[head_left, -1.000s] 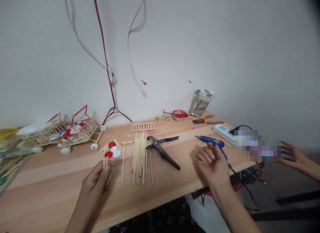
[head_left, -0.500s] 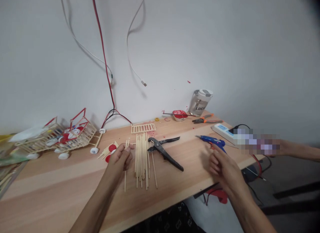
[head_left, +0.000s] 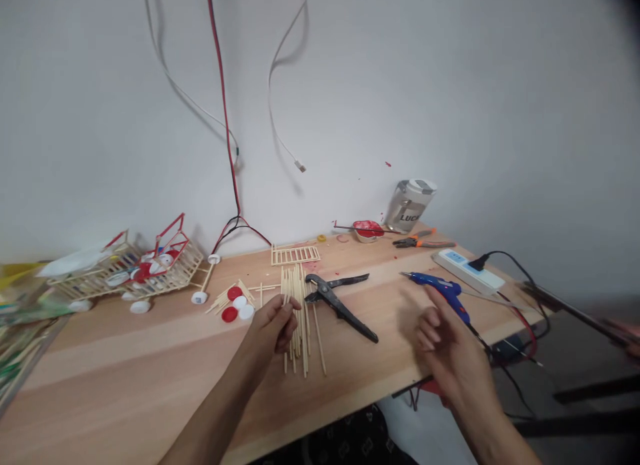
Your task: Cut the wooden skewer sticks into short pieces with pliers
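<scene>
My left hand [head_left: 274, 325] is closed in a pinch over the left side of a bundle of thin wooden sticks [head_left: 304, 345]. A pale stick tip shows at its fingertips; the rest is hidden. Right of the bundle lie black-handled pliers [head_left: 340, 305], jaws toward the sticks. My right hand [head_left: 450, 342] hovers by the table's front edge, index finger stretched out and the others loosely curled, holding nothing visible. Just beyond it rests a blue glue gun [head_left: 440, 285], nozzle pointing left. A small ladder-like stick frame [head_left: 295, 254] lies behind the bundle.
Stick-built carts [head_left: 167, 268] with bottle-cap wheels stand at left, near loose red and white caps [head_left: 230, 314]. Along the back are a red-stained dish [head_left: 369, 232], a jar [head_left: 411, 205] and orange-handled pliers [head_left: 425, 240]. A power strip [head_left: 467, 270] with cables sits at right.
My left hand has moved right, onto the bundle, uncovering caps and a crossed pair of sticks. My right index finger has straightened. Another person's hand at right has drawn back from the power strip.
</scene>
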The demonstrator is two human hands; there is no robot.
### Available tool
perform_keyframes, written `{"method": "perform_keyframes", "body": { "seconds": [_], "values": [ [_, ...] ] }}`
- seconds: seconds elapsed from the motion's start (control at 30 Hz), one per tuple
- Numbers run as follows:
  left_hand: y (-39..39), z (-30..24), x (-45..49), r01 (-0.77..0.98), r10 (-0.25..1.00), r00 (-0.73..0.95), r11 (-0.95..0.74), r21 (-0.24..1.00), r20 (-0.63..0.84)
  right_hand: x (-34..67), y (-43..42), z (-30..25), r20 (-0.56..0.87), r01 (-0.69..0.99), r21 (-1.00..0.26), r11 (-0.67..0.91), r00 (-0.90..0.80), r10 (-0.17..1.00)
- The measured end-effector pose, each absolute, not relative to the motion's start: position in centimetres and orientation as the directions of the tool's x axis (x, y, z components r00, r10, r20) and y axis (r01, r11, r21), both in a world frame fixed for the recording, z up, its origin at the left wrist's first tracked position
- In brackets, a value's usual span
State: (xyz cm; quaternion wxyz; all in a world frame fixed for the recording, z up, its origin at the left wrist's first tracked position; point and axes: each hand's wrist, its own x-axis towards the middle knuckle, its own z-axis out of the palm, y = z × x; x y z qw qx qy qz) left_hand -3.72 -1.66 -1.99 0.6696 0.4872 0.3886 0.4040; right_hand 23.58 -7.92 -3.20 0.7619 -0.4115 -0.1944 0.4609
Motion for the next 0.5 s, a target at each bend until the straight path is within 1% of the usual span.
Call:
{"method": "perform_keyframes", "body": {
  "seconds": [0.03,0.1,0.17,0.2,0.3,0.4,0.47,0.5],
  "values": [
    [-1.7,-1.7,-3.4,-0.187,0.913,0.387,0.21,0.96,-0.125,22.7,-7.2,-2.7,-0.041,-0.466,-0.865,0.185,0.435,0.899],
    [-1.7,-1.1,-2.7,-0.232,0.896,0.431,0.225,0.946,-0.107,20.6,-5.2,-1.6,0.032,-0.221,-0.971,0.093,0.266,0.963],
    [-1.3,-0.6,-2.1,-0.261,0.87,0.485,0.237,0.936,-0.085,18.5,-2.8,-0.6,0.089,0.022,-0.996,0.087,0.104,0.991],
    [-1.0,-0.4,-1.8,-0.27,0.862,0.501,0.238,0.933,-0.075,17.5,-1.6,-0.2,0.112,0.098,-0.989,0.109,0.029,0.993],
    [0.1,-0.3,-1.1,-0.276,0.879,0.475,0.201,0.94,-0.048,15.1,1.6,0.5,0.197,0.183,-0.959,0.218,-0.125,0.972],
    [1.0,-0.7,-0.8,-0.258,0.908,0.419,0.129,0.958,-0.01,13.5,3.5,0.4,0.237,0.179,-0.946,0.27,-0.186,0.954],
    [1.2,-1.0,-0.8,-0.272,0.914,0.406,0.126,0.954,-0.005,13.0,4.0,0.0,0.211,0.134,-0.962,0.239,-0.194,0.958],
    [1.3,-1.2,-0.9,-0.288,0.911,0.411,0.15,0.946,-0.02,12.9,4.2,-0.2,0.175,0.103,-0.975,0.198,-0.191,0.966]
  ]
}}
